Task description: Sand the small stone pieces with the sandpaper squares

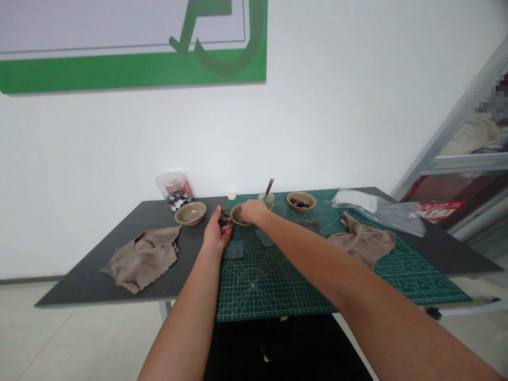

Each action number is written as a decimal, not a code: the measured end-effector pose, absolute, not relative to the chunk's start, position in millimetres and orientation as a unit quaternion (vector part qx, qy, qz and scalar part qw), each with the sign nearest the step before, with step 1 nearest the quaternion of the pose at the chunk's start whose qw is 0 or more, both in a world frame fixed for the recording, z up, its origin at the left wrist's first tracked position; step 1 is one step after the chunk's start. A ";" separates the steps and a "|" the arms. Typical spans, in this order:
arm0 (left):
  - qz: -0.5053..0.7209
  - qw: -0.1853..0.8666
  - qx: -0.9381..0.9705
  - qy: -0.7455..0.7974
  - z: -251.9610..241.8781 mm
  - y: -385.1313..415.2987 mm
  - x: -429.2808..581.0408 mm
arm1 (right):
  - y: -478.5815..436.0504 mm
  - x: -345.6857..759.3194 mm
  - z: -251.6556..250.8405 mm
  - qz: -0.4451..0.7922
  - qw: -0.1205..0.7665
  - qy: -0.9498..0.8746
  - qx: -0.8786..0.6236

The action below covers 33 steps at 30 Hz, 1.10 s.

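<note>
A: Entry one, left hand (216, 234)?
B: Your grip is closed round a small dark piece (223, 219), just beside the tan bowl (236, 215) on the counter (186, 259).
A: Right hand (253, 210)?
B: It is over that bowl. The grip is hidden, so I cannot tell. Picking stage, I judge. Any lift calls for a fine pinch.
</note>
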State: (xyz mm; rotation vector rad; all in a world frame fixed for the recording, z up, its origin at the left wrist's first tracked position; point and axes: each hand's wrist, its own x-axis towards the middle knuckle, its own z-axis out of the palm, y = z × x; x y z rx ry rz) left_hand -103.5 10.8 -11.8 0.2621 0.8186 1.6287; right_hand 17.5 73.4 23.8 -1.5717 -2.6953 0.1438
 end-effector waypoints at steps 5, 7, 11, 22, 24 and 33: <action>0.709 0.593 0.134 0.356 -14.7 11.1 -102.1 | 62.8 14.8 34.0 0.030 0.091 -0.851 -0.516; 0.712 0.590 0.152 0.349 -16.7 11.1 -101.0 | 55.6 10.4 38.3 0.050 0.145 -0.863 -0.482; 0.716 0.584 0.198 0.328 -20.3 11.8 -100.0 | 46.3 3.2 42.1 0.152 0.193 -0.872 -0.423; 0.726 0.578 0.150 0.339 -16.8 11.0 -101.0 | 60.1 15.5 28.8 0.194 0.199 -0.913 -0.298; 0.726 0.584 0.141 0.333 -15.6 10.9 -100.8 | 56.9 15.4 28.1 0.175 0.212 -0.912 -0.303; 0.725 0.595 0.099 0.332 -12.7 9.1 -105.6 | 55.5 19.4 21.9 0.070 0.239 -0.850 -0.463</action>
